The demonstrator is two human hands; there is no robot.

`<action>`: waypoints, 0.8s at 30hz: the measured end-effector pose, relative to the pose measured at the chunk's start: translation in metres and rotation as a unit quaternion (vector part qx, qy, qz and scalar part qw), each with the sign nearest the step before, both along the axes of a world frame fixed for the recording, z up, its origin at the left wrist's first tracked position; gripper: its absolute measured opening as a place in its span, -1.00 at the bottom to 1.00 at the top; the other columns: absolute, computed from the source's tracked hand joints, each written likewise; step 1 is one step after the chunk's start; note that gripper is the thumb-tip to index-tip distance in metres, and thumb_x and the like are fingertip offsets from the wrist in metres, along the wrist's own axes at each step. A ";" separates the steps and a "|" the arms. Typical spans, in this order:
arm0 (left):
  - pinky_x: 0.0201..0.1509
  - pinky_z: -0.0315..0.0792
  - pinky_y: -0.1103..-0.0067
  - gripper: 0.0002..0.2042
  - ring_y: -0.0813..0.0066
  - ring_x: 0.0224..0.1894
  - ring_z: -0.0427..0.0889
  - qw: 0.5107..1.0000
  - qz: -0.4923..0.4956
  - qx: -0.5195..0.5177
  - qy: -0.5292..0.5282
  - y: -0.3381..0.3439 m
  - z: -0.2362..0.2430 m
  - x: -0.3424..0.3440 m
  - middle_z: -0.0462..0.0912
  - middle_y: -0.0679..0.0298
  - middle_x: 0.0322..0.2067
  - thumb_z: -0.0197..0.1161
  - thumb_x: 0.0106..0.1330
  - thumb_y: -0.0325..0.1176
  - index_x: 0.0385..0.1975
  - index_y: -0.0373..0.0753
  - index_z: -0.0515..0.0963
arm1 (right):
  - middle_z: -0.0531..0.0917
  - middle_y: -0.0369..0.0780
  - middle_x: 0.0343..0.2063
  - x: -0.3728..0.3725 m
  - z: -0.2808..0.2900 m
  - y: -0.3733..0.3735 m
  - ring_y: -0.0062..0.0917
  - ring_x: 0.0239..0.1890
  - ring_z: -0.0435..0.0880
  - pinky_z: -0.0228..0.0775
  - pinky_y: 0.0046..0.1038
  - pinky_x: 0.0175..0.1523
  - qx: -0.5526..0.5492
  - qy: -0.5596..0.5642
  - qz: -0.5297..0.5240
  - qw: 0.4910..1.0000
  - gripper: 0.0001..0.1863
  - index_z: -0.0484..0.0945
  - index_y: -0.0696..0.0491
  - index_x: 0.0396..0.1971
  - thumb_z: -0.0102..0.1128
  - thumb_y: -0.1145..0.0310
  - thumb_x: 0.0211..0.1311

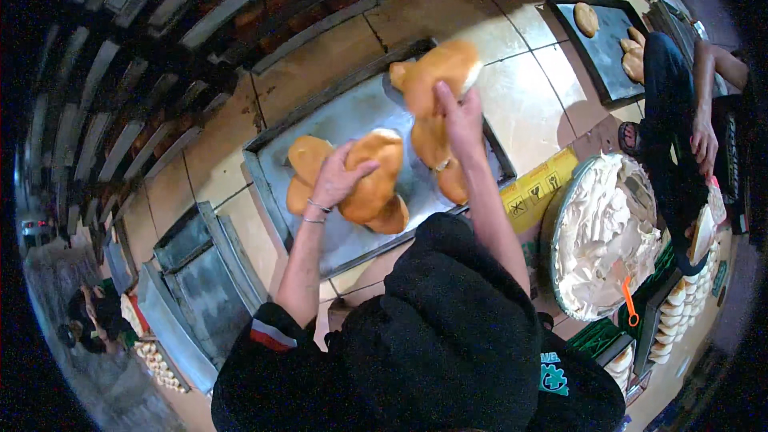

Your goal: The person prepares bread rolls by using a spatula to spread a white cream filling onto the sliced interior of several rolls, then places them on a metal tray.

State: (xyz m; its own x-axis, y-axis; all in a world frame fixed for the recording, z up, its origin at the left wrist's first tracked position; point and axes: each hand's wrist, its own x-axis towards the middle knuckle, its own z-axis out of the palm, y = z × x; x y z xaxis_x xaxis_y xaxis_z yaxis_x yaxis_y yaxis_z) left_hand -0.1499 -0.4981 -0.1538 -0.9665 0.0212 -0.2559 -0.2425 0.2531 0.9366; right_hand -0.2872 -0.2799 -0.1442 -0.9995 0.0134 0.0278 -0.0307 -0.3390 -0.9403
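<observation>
Over the metal baking tray (352,112) on the tiled floor, my left hand (336,180) clasps one golden bun (374,176) while my right hand (458,116) lifts another bun (440,72).

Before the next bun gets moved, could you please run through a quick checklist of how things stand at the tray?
1. Left hand on a bun: ok, fingers spread over its top.
2. Right hand holding the raised bun: ok, lifted above the metal tray.
3. Free space on the tray: ok, bare metal at its upper left.
4. Remaining buns lying flat: cannot tell, several overlap.
5. Cream bowl out of the way: ok, right of the tray.
6. Neighbouring person's hand apart: ok, far right.
</observation>
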 end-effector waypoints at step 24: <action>0.49 -0.13 0.02 -0.53 -0.03 0.44 0.08 0.852 -0.246 -0.449 0.113 -0.041 -0.054 0.024 0.18 0.16 0.41 0.25 0.29 -0.22 0.23 -0.01 0.45 | 0.74 -0.13 -0.20 0.068 -0.056 0.034 -0.39 -0.16 0.69 0.50 -0.38 -0.04 0.345 -0.187 0.488 0.779 -0.43 0.67 0.15 -0.12 0.44 0.06 -0.11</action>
State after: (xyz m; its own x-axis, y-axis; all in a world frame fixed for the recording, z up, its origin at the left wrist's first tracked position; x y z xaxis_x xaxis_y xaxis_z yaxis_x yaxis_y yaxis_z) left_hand -0.1261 -0.5386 -0.2079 -0.9239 0.3315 -0.1908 0.2604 0.9105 0.3212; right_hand -0.2191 -0.2461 -0.2004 -0.4638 -0.6474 -0.6047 0.2450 0.5622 -0.7899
